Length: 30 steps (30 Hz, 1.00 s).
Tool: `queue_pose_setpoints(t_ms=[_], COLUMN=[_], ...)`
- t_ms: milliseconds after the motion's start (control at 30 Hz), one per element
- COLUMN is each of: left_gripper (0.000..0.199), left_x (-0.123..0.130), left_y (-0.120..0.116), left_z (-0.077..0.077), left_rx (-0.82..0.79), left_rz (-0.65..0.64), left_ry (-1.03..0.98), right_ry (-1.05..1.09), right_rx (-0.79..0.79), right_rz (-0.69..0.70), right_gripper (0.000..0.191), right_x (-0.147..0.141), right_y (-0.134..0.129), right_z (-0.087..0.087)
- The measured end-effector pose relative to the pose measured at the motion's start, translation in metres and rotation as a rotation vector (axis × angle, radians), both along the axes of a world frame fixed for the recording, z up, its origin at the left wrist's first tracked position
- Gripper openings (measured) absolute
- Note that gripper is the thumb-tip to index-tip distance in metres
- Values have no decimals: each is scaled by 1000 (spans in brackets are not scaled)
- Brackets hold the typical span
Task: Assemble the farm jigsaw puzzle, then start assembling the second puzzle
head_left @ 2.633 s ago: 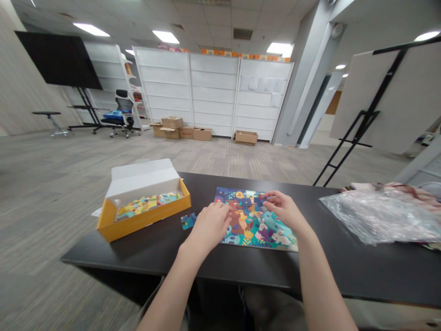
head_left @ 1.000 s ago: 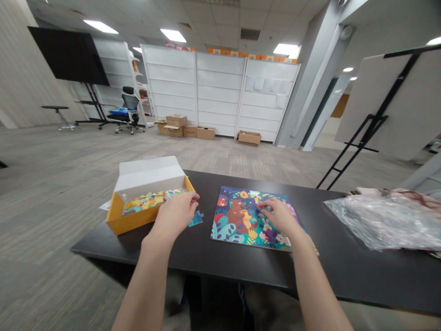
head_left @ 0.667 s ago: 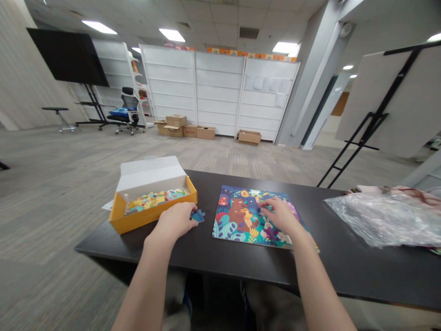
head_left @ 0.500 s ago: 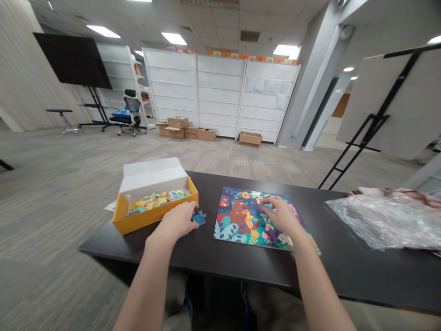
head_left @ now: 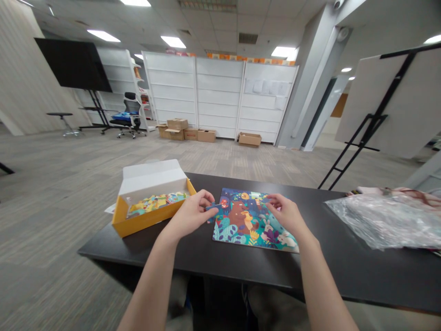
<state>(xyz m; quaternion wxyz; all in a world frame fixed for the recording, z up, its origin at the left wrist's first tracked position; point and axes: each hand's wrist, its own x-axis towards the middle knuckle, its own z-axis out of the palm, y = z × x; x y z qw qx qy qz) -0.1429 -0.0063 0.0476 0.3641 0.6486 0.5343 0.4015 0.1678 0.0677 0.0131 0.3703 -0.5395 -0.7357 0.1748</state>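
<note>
A grey carpeted floor point(head_left: 220, 158) spreads across the room to a wide run of white metal shelving point(head_left: 218, 96) at the back. In the foreground stands a long black table with a smooth top point(head_left: 193, 250). A large white board on a black easel point(head_left: 361, 101) stands beyond it to the right; to the far left is a broad black flat screen on a wheeled stand point(head_left: 74, 66), near a black-and-white office chair point(head_left: 131, 108) with something blue on its seat. Open and closed brown cardboard boxes point(head_left: 177, 133) sit on the floor before the shelving.

On the table's right side lies a crinkled clear plastic bag point(head_left: 382, 223). On its left sits a long yellow cardboard box point(head_left: 151, 222), its white-lined lid point(head_left: 148, 177) raised at the back, with brightly coloured cardboard pieces point(head_left: 156, 202) inside.

Between bag and box a rectangular, many-coloured jigsaw puzzle point(head_left: 250, 223) lies flat, showing a brown bear, white rabbits and leaves.

The right hand point(head_left: 289, 216) is over the puzzle's right part, fingers bent, with a small gap between thumb and fingertips; whether anything is held there cannot be told. The left hand point(head_left: 193, 212) is between the box and the puzzle, thumb and fingers closed on a small blue jigsaw piece point(head_left: 214, 206). That piece is at the puzzle's left edge; whether it touches the puzzle is unclear.
</note>
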Motion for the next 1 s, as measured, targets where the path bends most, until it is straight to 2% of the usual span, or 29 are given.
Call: queue_pose_setpoints(t_ms=[100,167,400,533,733,833,1000], left_gripper=[32,30,28,22,15,14,13], left_x=[9,14,32,50,76,80,76], left_y=[5,9,19,19,18,18,17], left_z=[-4,-7,-20,-24,-27,-27,-27], left_rx=[21,26,-133,-132,-90,-85,-79], left_rz=[-124,-159,-134,-124,-154,-180,-242], left_ry=[-48,-54,-203,-247,-265,-269,-280], right_ry=[-25,-53,-45,103,258,312,329], right_rx=[-51,-74,-91,-148,-320,-345,-285], right_rz=[155,181,155,252,449,473,431], right_gripper=[25,25,29,32,50,43,35], right_x=[-4,-4,-2,-13,-20,-18,-14], right_y=[-6,-9,-10,-14,-23,-23,-18], right_z=[5,6,5,7,14,15,14])
